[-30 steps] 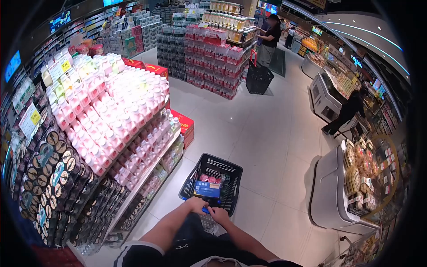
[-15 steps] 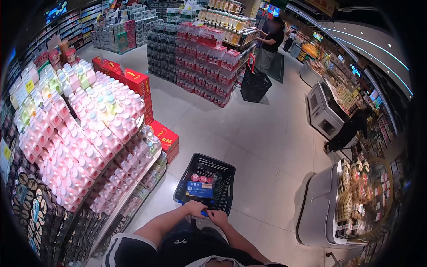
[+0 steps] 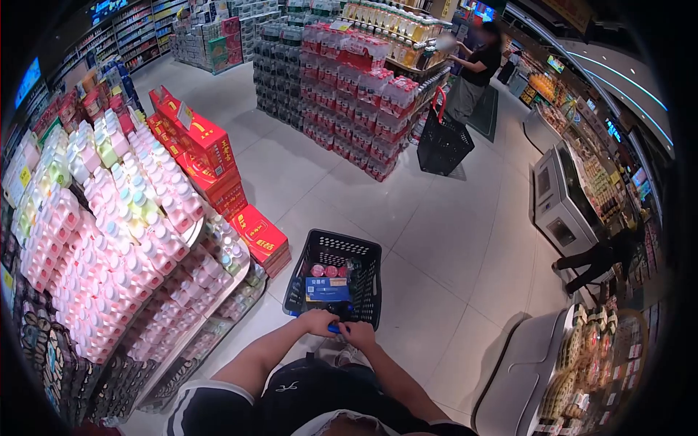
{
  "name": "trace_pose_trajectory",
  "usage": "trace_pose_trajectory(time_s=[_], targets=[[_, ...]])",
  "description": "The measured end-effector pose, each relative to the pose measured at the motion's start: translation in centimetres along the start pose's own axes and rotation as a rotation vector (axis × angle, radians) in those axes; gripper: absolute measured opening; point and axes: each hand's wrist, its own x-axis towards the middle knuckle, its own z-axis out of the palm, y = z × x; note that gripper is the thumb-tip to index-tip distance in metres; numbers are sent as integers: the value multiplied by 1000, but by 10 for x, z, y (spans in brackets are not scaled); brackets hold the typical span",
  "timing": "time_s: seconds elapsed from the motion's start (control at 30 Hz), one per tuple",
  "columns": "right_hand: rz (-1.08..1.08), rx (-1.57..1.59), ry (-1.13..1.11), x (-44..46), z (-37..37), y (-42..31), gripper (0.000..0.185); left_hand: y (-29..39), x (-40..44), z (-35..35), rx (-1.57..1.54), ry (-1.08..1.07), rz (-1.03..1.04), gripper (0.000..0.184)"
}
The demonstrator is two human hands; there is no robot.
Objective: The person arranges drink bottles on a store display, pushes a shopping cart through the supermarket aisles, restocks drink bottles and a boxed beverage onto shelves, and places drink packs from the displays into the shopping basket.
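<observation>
Both my hands are wrapped round the blue handle of a black shopping basket, close together. My left hand grips it on the left, and my right hand grips it on the right. The basket is in front of my legs, low over the tiled floor. In it lie a blue box with white lettering and some round pink-red items behind the box. Darker goods at the basket's right side are hard to make out.
Pink milk bottles fill a curved display on the left, beside stacked red boxes. Ahead stand red-wrapped bottle packs, a black basket and a person. A grey counter and another person are at right.
The view has advanced and turned slightly left, so the displays ahead sit farther right. Both hands stay on the handle. The person ahead now holds up a pale, blurred item.
</observation>
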Motion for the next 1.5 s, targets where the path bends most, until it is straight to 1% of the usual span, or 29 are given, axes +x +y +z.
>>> trace_pose_trajectory(time_s=[0.1,0.2,0.23,0.33,0.47,0.57,0.6,0.63,0.67,0.73,0.8,0.83,0.87,0.93,1.0,1.07,1.1,1.13,1.2,1.27,1.4,1.43,1.5], targets=[[-34,-7,-73,53,-27,21,40,4,27,-38,82,88,-151,47],[-73,31,-112,99,-47,42,41,-24,66,-54,81,162,-149,47],[-84,28,-134,116,-52,49,41,-24,78,-64,78,177,-158,47],[-127,43,-149,164,-65,64,41,-34,100,-97,68,192,-260,46],[-195,16,-129,227,-75,89,40,-62,143,-132,40,165,-276,44],[-205,-1,-145,280,-85,102,40,-93,175,-155,-115,152,-230,47],[-200,-21,-165,294,-91,105,40,-101,180,-158,-114,145,-229,47],[-234,-19,-131,308,-100,105,36,-112,193,-172,-157,152,-210,48],[-234,-27,-123,331,-109,107,36,-122,204,-182,-212,149,-190,50],[-193,-34,-155,354,-111,108,36,-140,215,-190,-237,136,-165,50],[-217,-49,-167,396,-112,116,36,-156,234,-216,-261,195,-156,48],[-229,-66,-194,410,-115,116,36,-155,234,-232,-285,223,-154,43],[-239,-82,-230,420,-117,116,36,-159,239,-238,-290,224,-158,43],[-270,-75,-222,446,-119,119,36,-170,246,-253,-222,319,-213,44],[-308,-64,-202,474,-120,121,36,-177,252,-269,-212,345,-254,42],[-316,-88,-293,502,-133,115,37,-191,262,-291,-191,384,-293,40],[-302,-114,-342,516,-137,113,41,-199,266,-299,-216,360,-296,40],[-307,-113,-352,532,-137,112,41,-208,271,-306,-252,331,-300,40],[-360,-108,-322,558,-139,113,42,-225,280,-320,-268,336,-318,39],[-404,-108,-338,589,-145,110,42,-237,288,-341,-227,397,-334,37],[-524,-121,-368,663,-148,99,43,-273,300,-384,-285,488,-349,34],[-552,-78,-343,681,-149,96,45,-278,303,-403,-359,417,-437,38],[-600,-86,-368,721,-156,90,45,-312,315,-411,-298,486,-502,39]])
